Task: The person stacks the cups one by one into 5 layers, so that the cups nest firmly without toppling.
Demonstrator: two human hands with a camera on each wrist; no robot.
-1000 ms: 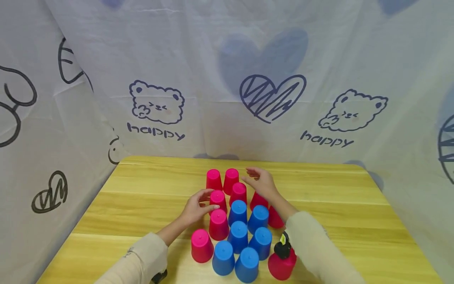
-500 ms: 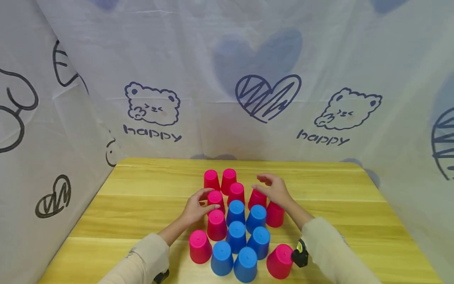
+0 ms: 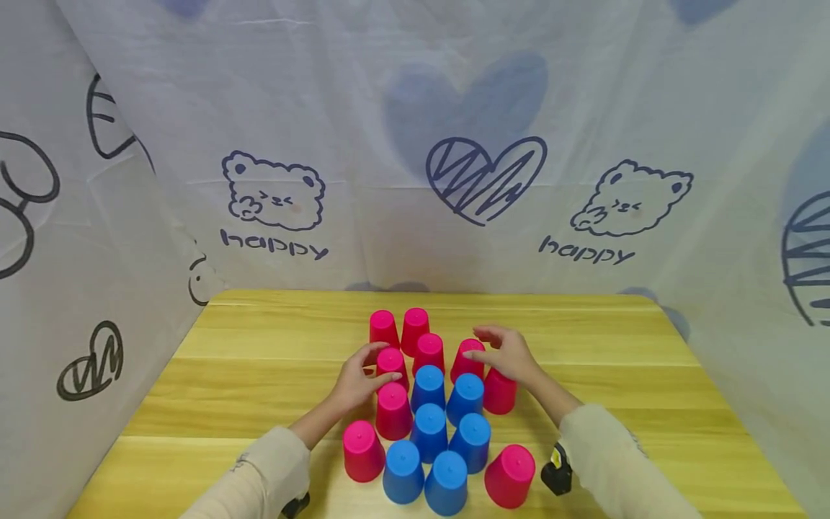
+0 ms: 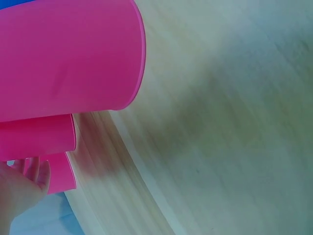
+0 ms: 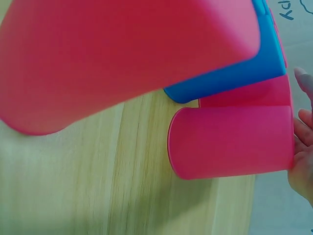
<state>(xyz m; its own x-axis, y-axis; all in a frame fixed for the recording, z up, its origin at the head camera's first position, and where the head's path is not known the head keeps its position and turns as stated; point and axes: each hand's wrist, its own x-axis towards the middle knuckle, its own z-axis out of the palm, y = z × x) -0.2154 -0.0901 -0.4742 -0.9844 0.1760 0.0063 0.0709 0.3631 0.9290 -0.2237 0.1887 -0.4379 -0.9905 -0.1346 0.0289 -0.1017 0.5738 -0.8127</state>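
Note:
Upside-down pink and blue cups stand grouped on the wooden table. My left hand (image 3: 355, 378) holds a pink cup (image 3: 390, 364) on the left side, thumb across its front and fingers toward its back. In the left wrist view the fingers (image 4: 33, 171) show beside the pink cups. My right hand (image 3: 511, 355) is around the top of another pink cup (image 3: 467, 358), thumb in front and fingers behind, loosely bent; firm contact cannot be made out. A pink cup (image 3: 500, 393) stands below the right wrist. Several blue cups (image 3: 429, 431) fill the middle.
Two pink cups (image 3: 383, 328) stand at the back, with a pink cup (image 3: 429, 352) in front of them. Single pink cups stand front left (image 3: 363, 452) and front right (image 3: 510, 476). A printed white cloth (image 3: 363, 144) hangs behind the table (image 3: 635, 375).
My right hand has moved right and nearer to me, from beside the back cups to around the right-hand pink cup. My left hand stays at its cup. The view has shifted slightly.

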